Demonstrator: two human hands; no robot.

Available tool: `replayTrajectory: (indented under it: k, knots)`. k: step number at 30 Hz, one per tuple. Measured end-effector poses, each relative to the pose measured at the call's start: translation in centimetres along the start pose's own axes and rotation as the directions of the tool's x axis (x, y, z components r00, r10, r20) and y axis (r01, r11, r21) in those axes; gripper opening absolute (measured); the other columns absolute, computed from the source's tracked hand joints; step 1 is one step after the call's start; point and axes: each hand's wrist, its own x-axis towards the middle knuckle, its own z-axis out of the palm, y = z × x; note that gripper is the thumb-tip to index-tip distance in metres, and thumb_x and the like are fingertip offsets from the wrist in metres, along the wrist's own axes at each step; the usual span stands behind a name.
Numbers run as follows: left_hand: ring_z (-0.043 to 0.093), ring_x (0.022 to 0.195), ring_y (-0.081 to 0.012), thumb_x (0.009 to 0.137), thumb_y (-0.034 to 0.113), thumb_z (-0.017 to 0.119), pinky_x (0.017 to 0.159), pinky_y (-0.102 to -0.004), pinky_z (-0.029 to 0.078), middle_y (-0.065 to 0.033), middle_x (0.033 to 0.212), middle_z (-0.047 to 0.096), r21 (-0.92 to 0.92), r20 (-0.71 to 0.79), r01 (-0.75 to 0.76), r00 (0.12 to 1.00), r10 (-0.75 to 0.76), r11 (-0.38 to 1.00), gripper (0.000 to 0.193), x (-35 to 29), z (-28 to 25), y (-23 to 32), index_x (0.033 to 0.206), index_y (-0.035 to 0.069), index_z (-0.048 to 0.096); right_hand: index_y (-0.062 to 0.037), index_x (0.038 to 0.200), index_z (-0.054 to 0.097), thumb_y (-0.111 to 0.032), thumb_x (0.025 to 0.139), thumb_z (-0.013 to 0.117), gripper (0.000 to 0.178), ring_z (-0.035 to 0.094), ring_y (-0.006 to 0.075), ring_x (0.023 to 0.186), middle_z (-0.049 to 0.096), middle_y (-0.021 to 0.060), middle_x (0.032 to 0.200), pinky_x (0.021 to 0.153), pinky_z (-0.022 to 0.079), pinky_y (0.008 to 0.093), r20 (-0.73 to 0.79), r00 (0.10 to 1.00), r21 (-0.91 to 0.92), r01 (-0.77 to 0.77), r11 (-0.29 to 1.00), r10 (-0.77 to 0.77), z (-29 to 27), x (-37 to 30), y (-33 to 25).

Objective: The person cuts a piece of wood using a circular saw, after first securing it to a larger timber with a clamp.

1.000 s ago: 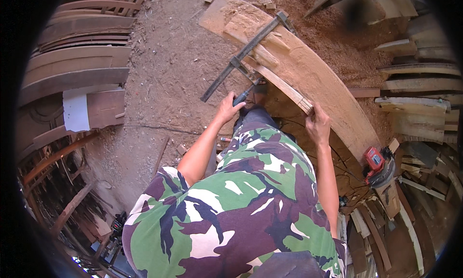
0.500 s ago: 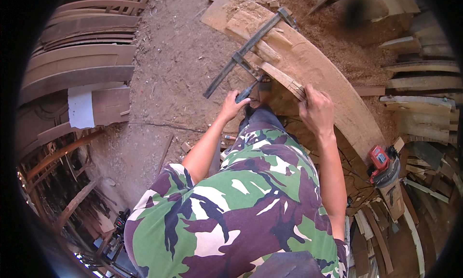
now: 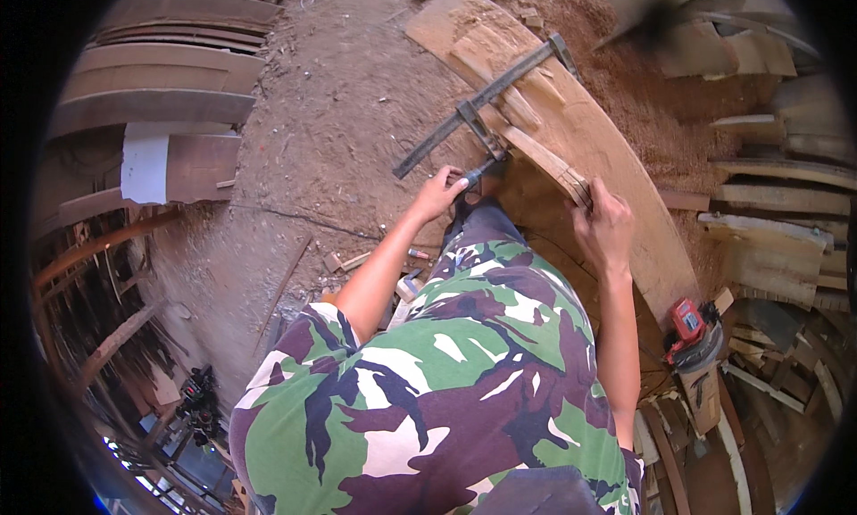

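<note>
My left hand (image 3: 436,196) is closed around the dark handle of a long metal bar clamp (image 3: 502,88). The clamp reaches across a wide, curved wooden board (image 3: 620,153) dusted with sawdust. A narrow curved wooden strip (image 3: 541,161) lies along the board's near edge, below the clamp's bar. My right hand (image 3: 609,225) pinches the strip's near right end, fingers curled over it. Where the clamp's jaw presses beneath my left hand's side is partly hidden.
A red power tool (image 3: 687,322) sits at the board's lower right end. Curved timber pieces (image 3: 775,247) are stacked on the right, more boards (image 3: 170,73) on the left. A dark cord (image 3: 303,219) crosses the dirt floor. Wood shavings (image 3: 643,91) lie beyond the board.
The board, clamp and strip appear shifted right and slightly down as the view turned. Both hands keep their holds, the left still on the clamp handle, the right on the strip.
</note>
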Motion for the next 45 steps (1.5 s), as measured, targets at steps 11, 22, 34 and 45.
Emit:
replayTrajectory:
  k: [11, 22, 34, 45]
  knots:
    - [0.075, 0.103, -0.0394, 0.108, 0.05, 0.058, 0.091, -0.0505, 0.056, -0.0227, 0.113, 0.075, 0.269, -0.094, 0.09, 0.993, -0.066, 0.959, 0.047, 11.1, -5.7, 11.6, 0.133, 0.01, 0.061, -0.0051, 0.091, 0.056, -0.017, 0.084, 0.079, 0.026, 0.07, 0.0426, 0.081, 0.071, 0.0183, 0.08, 0.08, 0.055, 0.0498, -0.009, 0.999, -0.027, -0.047, 0.999, 0.046, -0.3, 0.1, -0.1]
    - [0.07, 0.114, -0.048, 0.109, 0.057, 0.048, 0.096, -0.0565, 0.053, -0.0255, 0.115, 0.075, 0.271, -0.007, 0.079, 0.997, -0.081, 0.959, 0.049, 13.2, -4.1, 10.1, 0.137, 0.02, 0.062, -0.0055, 0.095, 0.057, -0.017, 0.082, 0.079, 0.027, 0.07, 0.0408, 0.084, 0.071, 0.018, 0.084, 0.081, 0.054, 0.05, -0.011, 1.0, -0.017, -0.008, 1.0, 0.007, -0.3, 0.4, -0.3]
    - [0.066, 0.108, -0.0551, 0.11, 0.044, 0.047, 0.091, -0.0627, 0.051, -0.0333, 0.108, 0.07, 0.432, 0.056, -0.066, 0.997, 0.046, 0.899, 0.039, 13.9, -4.9, 10.4, 0.121, 0.007, 0.054, -0.0025, 0.099, 0.058, -0.017, 0.087, 0.079, 0.028, 0.069, 0.0449, 0.086, 0.07, 0.0204, 0.09, 0.075, 0.055, 0.0513, -0.034, 0.998, 0.169, -0.052, 0.984, 0.059, -1.2, 2.2, -3.9]
    - [0.063, 0.112, -0.0587, 0.111, 0.045, 0.043, 0.094, -0.0659, 0.048, -0.0385, 0.111, 0.068, 0.526, 0.088, -0.049, 0.996, 0.002, 0.849, 0.043, 14.4, -5.8, 11.3, 0.12, 0.004, 0.052, 0.0, 0.136, 0.061, -0.022, 0.094, 0.081, 0.051, 0.064, 0.0207, 0.119, 0.068, 0.0095, 0.128, 0.108, 0.047, 0.0354, -0.368, 0.758, 0.568, -0.276, 0.775, 0.539, -16.0, -22.9, 3.2]
